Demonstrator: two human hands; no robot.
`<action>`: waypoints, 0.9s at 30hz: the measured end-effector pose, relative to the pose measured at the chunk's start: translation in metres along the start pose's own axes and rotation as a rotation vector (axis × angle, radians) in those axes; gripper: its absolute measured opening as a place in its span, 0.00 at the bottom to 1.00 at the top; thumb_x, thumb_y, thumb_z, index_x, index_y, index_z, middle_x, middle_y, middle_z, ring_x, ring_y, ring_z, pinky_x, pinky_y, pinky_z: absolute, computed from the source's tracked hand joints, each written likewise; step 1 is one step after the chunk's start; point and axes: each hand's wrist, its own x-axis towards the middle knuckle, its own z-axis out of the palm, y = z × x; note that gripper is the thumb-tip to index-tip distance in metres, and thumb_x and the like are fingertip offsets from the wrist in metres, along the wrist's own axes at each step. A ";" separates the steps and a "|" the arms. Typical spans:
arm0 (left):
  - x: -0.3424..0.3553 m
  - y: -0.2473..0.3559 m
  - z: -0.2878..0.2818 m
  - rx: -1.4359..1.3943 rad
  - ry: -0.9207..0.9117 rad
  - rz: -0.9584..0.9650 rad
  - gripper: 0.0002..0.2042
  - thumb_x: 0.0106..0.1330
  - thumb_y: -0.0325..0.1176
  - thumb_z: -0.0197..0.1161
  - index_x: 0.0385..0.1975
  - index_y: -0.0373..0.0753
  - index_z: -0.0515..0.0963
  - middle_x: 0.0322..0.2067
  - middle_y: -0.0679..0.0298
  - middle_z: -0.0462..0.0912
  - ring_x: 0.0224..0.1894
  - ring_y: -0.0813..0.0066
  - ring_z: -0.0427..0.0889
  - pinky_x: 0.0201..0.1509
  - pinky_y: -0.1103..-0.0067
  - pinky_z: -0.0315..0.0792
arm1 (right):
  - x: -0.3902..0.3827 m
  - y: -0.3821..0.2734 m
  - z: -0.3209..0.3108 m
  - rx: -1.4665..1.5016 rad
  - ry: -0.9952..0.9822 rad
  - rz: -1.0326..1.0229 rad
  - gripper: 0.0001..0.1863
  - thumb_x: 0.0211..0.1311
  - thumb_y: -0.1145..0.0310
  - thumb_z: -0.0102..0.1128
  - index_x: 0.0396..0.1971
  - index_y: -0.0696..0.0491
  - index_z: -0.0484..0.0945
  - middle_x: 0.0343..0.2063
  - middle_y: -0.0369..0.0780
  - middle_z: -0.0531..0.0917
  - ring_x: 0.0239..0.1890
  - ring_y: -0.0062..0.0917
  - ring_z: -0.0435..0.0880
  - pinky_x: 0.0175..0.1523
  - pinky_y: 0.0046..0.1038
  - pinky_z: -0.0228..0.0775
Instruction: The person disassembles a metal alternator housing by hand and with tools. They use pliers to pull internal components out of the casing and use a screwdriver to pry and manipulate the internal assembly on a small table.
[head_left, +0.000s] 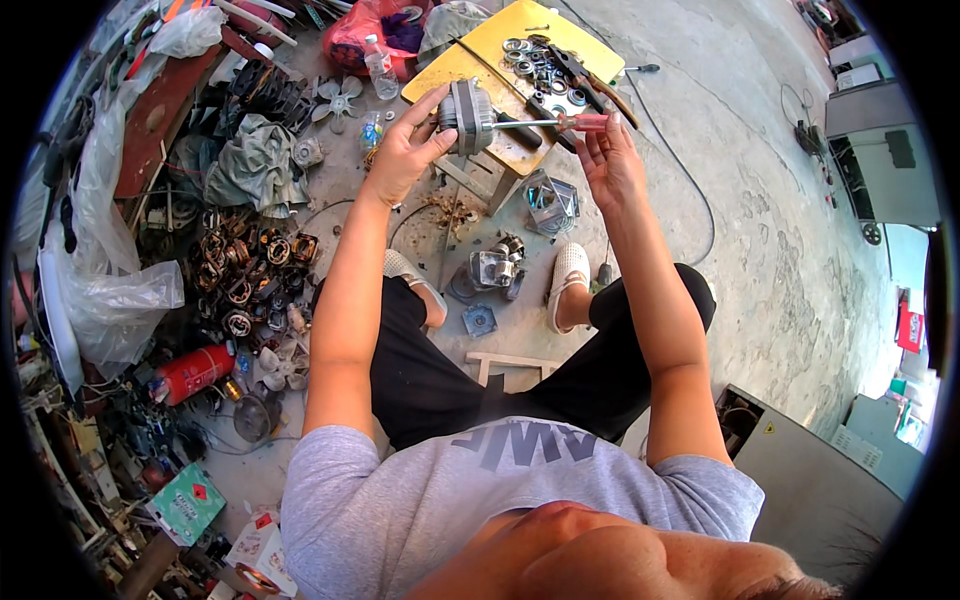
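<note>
Over the near edge of a yellow-topped low table [455, 65], my left hand [400, 155] grips a small grey electric motor [466, 115] with a ribbed metal body. My right hand [612, 165] is closed on a screwdriver [588, 122] with a clear red handle. The shank runs level from the handle to the motor's right side; whether the tip touches a screw is too small to tell. Just behind the shank, on the tabletop, lie black-handled tools [522, 132], pliers [580, 78] and a pile of metal rings [520, 58].
On the floor between my feet lie metal motor parts [492, 268] and a clear plastic piece [479, 320]. Wound coils [240, 265] and fan blades [338, 98] heap up at the left, near a red cylinder [195, 373]. A dark cable [690, 170] curves across the floor at right.
</note>
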 end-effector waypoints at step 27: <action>-0.002 -0.022 0.011 0.468 0.103 0.200 0.28 0.71 0.41 0.57 0.67 0.37 0.61 0.66 0.53 0.63 0.70 0.61 0.60 0.72 0.71 0.54 | -0.015 -0.004 -0.004 0.011 -0.031 -0.014 0.16 0.73 0.65 0.52 0.55 0.54 0.71 0.46 0.40 0.81 0.49 0.27 0.81 0.57 0.33 0.75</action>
